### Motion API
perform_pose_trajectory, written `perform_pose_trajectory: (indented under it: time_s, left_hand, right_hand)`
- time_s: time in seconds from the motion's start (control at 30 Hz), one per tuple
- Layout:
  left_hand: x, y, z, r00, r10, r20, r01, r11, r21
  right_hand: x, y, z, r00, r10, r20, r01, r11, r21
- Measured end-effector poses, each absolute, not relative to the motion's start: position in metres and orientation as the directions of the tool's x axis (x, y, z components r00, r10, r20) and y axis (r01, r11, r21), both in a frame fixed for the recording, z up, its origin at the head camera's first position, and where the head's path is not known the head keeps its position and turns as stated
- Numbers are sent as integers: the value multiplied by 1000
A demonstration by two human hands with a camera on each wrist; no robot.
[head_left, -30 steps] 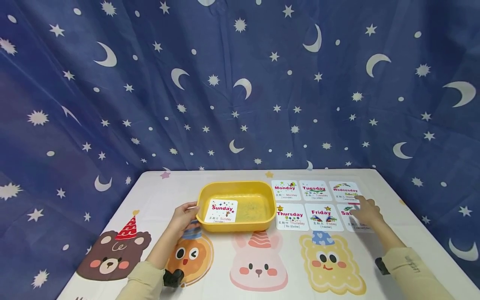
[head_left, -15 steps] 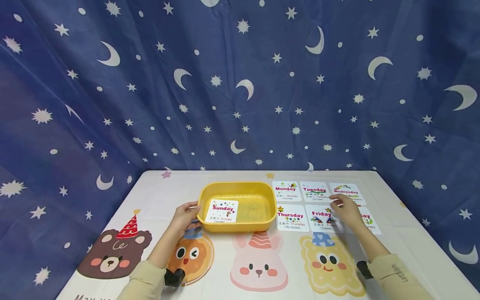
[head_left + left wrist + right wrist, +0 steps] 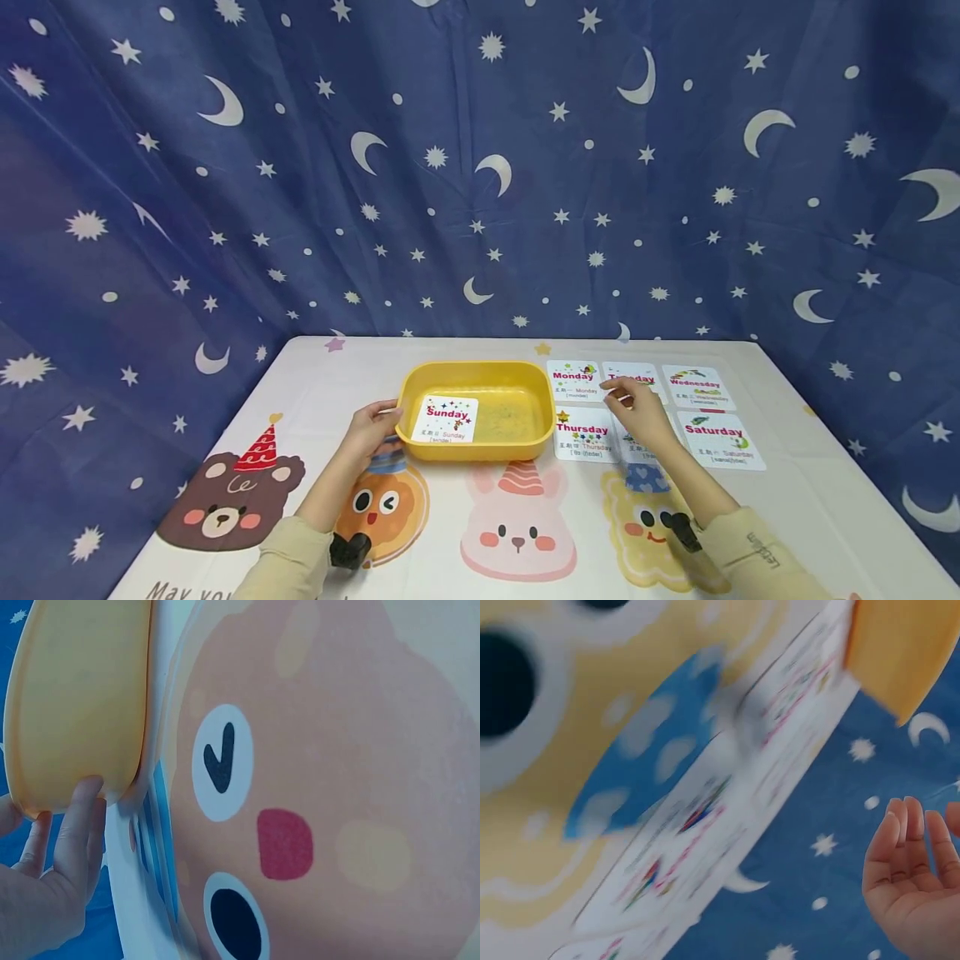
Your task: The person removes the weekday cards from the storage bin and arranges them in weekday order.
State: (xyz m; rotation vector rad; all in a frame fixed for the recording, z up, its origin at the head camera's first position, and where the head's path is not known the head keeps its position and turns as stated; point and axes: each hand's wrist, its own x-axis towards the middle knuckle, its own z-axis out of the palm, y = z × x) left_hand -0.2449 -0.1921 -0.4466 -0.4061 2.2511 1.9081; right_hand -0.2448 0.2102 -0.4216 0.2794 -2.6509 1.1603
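A yellow plastic tub (image 3: 476,452) stands at mid-table with the Sunday card (image 3: 446,418) lying in its left half. My left hand (image 3: 372,429) grips the tub's left end; in the left wrist view, fingers press its outer wall (image 3: 82,697) while the thumb is at the rim. My right hand (image 3: 640,414) hovers over the cards with relaxed fingers, holding nothing. It partly covers the Tuesday card (image 3: 643,373) and most of the Friday card (image 3: 637,452). Around it lie the Monday card (image 3: 573,382), Thursday card (image 3: 585,435), Wednesday card (image 3: 696,387) and Saturday card (image 3: 722,440).
The cards form two rows right of the tub, on a white tablecloth (image 3: 420,542) printed with cartoon figures. A dark blue curtain (image 3: 480,208) with stars and moons hangs behind the table's far edge.
My right hand has swept left from above the Saturday and Wednesday cards to above the Friday and Tuesday cards, uncovering Saturday. My left hand stays on the tub. The cards keep their places.
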Motion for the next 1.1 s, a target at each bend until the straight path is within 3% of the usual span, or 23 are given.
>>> perform_pose_trajectory:
  time_s: [0.43,1.1]
  left_hand:
    - [-245,-194,-446,-950,-102,-295,-309,158,938]
    - [-247,-193,-446,-948,-95,-303,-315,144,938]
  right_hand:
    - [-235,141,-408,-940,-249,233,-336,553,-763]
    - [-260,63,-422,-922,-383,53,-314,660,-682]
